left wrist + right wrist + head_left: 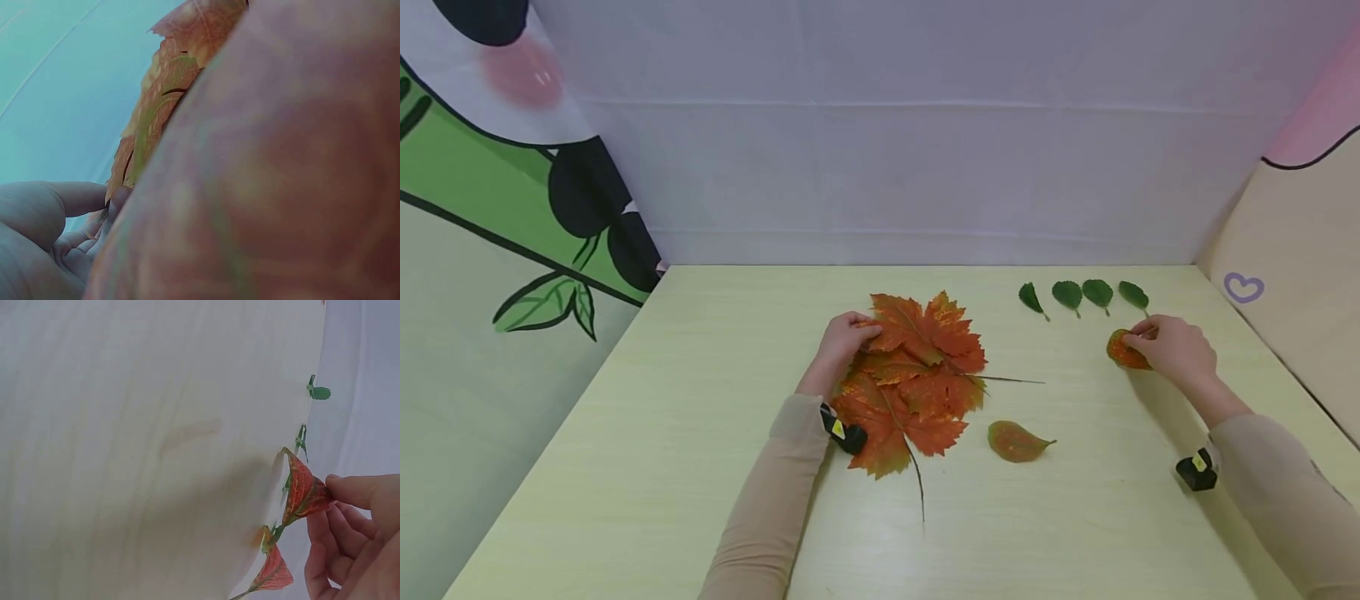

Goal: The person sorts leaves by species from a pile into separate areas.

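Several orange-red maple leaves (917, 358) overlap in a cluster near the middle of the table. My left hand (844, 342) pinches the cluster's left edge; in the left wrist view thumb and finger meet at a leaf edge (119, 169), while a large blurred leaf (262, 187) covers much of the picture. At the right, my right hand (1180, 350) pinches a small red leaf (306, 490) between thumb and fingers. A second red leaf (273, 573) is below it in the right wrist view. Between the hands lies an orange-green oval leaf (1018, 442).
Several small green leaves (1067, 296) lie in a row along the far right of the table (647, 467). A pale cloth wall (925, 183) rises behind the far edge. Printed side panels (1300, 233) stand at left and right.
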Available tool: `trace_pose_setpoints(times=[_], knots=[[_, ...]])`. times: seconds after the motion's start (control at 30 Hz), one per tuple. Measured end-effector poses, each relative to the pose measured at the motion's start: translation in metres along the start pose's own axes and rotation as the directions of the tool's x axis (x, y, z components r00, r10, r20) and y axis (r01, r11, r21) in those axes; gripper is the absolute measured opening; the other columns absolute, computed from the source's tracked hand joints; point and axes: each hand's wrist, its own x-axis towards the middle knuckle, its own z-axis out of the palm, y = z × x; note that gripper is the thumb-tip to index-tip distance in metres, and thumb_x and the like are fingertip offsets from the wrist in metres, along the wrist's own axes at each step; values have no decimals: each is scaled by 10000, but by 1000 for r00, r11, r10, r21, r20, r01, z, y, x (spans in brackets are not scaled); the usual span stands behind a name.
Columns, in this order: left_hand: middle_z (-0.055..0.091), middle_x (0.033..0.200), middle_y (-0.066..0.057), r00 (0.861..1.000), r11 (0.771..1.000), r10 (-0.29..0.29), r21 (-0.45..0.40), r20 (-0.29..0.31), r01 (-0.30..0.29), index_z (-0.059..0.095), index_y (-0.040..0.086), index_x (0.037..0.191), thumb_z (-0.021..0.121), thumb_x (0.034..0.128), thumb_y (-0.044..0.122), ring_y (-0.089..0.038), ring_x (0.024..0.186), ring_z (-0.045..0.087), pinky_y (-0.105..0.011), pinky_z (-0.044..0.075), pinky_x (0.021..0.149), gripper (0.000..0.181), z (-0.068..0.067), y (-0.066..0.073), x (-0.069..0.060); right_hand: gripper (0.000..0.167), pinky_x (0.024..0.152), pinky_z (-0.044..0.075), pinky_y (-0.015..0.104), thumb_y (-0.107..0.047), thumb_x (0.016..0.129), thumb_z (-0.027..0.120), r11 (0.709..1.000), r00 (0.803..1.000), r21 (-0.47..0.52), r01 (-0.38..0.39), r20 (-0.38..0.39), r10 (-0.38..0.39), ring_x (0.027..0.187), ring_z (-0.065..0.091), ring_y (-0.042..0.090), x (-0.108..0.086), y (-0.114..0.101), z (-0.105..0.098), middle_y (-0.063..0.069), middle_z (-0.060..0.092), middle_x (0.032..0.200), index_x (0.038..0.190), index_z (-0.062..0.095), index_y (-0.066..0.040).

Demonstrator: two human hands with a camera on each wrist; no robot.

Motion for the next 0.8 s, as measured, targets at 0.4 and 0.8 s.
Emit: trace_pose_setpoints(times=[0.4,0.8], knots=[[561,854,-43,1000,1000,1,6,8,-1,574,45,1052,604,876,155,-149,682,530,-254,452,631,210,-1,2,-2,368,509,373,346,-333,901,508,999,999,-27,-28,-36,27,837,551,395,-4,-2,-3,226,601,1020,1070,559,-10],[563,862,-46,1000,1000,-5,7,5,5,575,37,1057,604,876,146,-144,679,530,-251,453,634,214,-1,3,-2,193,425,369,285,-212,869,571,981,978,-25,193,-75,-194,652,577,239,-26,-53,1,135,656,840,933,629,-39]])
